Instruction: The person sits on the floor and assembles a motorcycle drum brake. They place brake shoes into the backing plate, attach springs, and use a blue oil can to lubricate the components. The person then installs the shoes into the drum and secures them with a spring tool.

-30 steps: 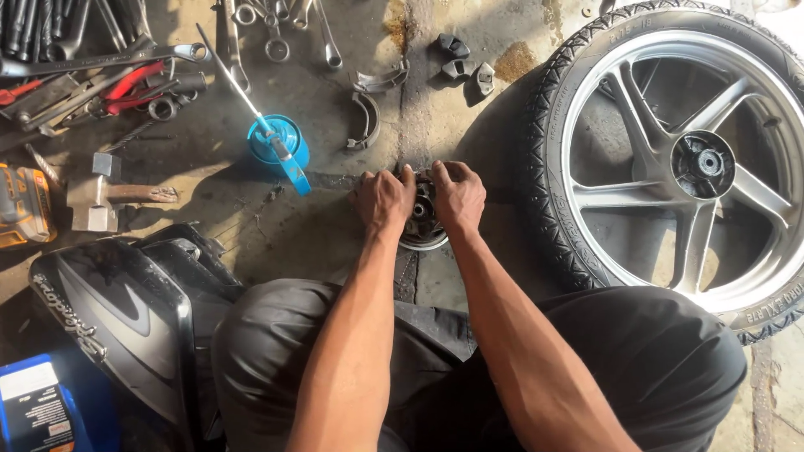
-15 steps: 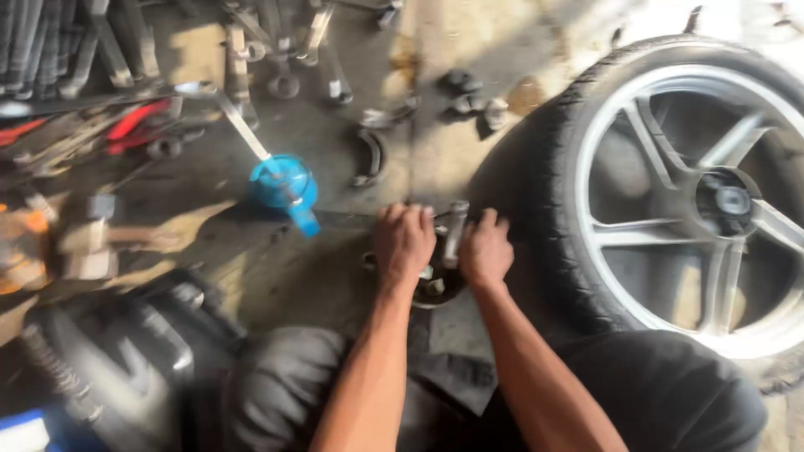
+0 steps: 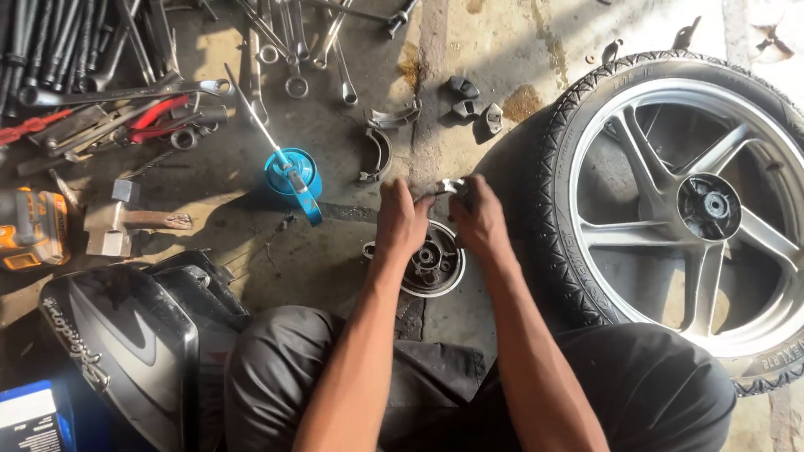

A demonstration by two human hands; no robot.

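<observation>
Left hand [image 3: 404,223] and right hand [image 3: 479,219] pinch a small metal part [image 3: 450,186] between them above a round brake plate [image 3: 430,261] on the concrete floor [image 3: 494,50].

The plate lies mid-floor, just beside a tyred alloy wheel [image 3: 670,209] at the right edge; a blue oil can [image 3: 291,174], two brake shoes [image 3: 381,138] and a hammer [image 3: 126,222] lie towards the left.
</observation>
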